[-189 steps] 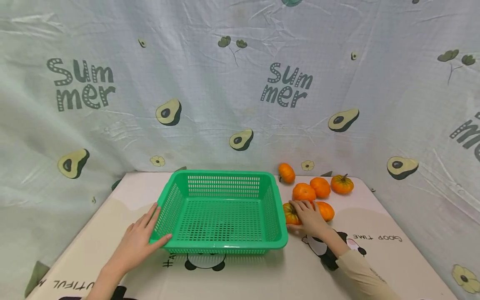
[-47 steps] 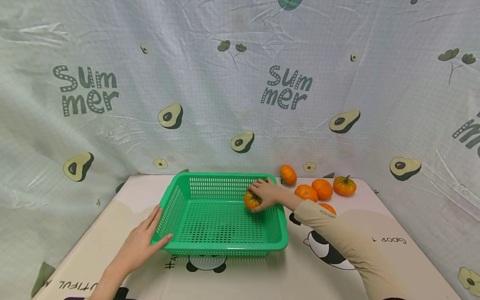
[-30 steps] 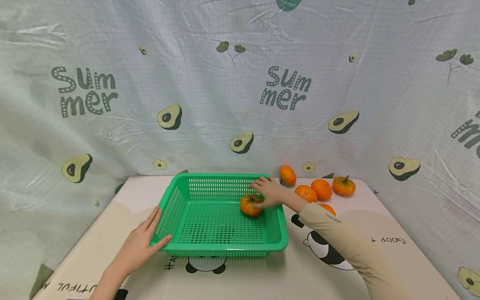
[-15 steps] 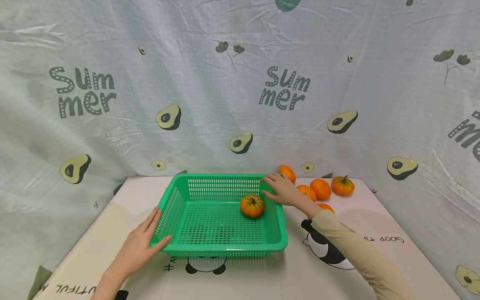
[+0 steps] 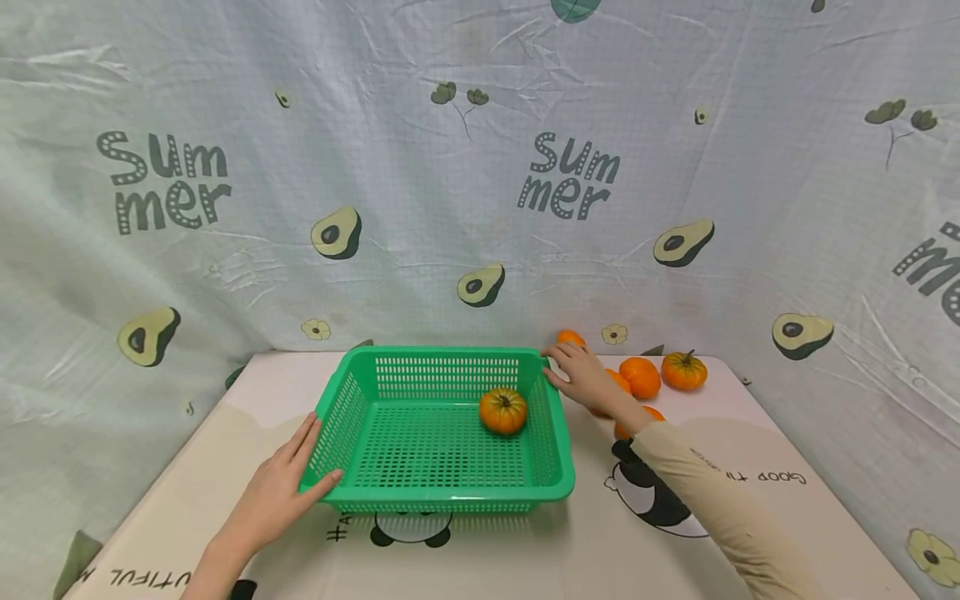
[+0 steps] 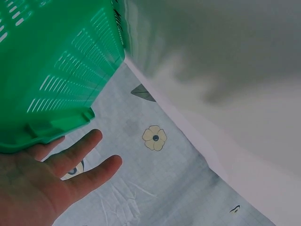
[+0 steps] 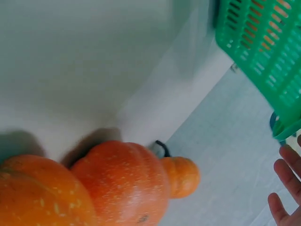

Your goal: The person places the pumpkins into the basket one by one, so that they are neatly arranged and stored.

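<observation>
Head view: we list one pumpkin [image 5: 503,412], just released by the right hand [image 5: 583,377] into the green basket [image 5: 442,494], nearer it than the left hand [image 5: 272,492]; one placing looks done. Left wrist: left hand outstretched against the basket. Right wrist: right hand spread, empty, three loose pumpkins [image 7: 124,186] near.

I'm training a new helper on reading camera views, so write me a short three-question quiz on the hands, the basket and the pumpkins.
1. How many pumpkins lie inside the green basket? A) none B) one C) four
2. True or false: the right hand holds nothing.
3. What does the left hand touch?

Key:
1. B
2. True; its fingers are spread with nothing between them.
3. The green basket, at its left side.
</observation>
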Available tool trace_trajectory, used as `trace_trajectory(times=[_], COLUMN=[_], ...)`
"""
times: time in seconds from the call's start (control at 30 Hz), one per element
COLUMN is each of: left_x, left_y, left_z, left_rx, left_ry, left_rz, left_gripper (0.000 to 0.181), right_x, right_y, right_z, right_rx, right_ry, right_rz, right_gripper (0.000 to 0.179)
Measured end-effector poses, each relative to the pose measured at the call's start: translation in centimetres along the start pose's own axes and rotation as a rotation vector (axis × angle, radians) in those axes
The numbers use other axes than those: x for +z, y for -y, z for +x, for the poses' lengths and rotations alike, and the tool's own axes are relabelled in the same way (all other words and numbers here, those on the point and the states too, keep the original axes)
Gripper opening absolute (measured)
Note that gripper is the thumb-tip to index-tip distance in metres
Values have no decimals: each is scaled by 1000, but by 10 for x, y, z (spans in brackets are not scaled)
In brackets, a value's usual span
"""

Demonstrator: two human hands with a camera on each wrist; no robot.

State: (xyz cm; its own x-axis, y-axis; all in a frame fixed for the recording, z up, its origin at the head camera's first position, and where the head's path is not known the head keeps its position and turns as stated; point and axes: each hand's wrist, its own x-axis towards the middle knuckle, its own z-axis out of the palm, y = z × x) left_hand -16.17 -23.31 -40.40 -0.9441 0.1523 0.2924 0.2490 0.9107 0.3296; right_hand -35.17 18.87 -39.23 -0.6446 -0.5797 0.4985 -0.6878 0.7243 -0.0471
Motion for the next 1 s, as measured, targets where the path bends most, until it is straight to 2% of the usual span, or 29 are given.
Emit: trace_trajectory(times=[0.3,0.43,0.6,0.73,1.0], left_x=[0,0,0,1,1], left_y=[0,-1,-1,0,1], left_z=[0,0,-1,-1,0], left_rx=[-19,-17,-21,-25,-25], left_ry=[12,9,12,12,11], left_rz=[-14,-17,-21,-25,-33], left_gripper=[79,78,79,79,79], right_x=[9,13,16,19,30], right_y=[-16,-24,-33,-38,-50], right_z=[3,6,12,17,20], right_rx=[97,190,275,304,295], right_ry=[-61,-42,0,36,89], right_rz=[-87,-102,-58,-79,-230], right_gripper=[22,26,31,34,45])
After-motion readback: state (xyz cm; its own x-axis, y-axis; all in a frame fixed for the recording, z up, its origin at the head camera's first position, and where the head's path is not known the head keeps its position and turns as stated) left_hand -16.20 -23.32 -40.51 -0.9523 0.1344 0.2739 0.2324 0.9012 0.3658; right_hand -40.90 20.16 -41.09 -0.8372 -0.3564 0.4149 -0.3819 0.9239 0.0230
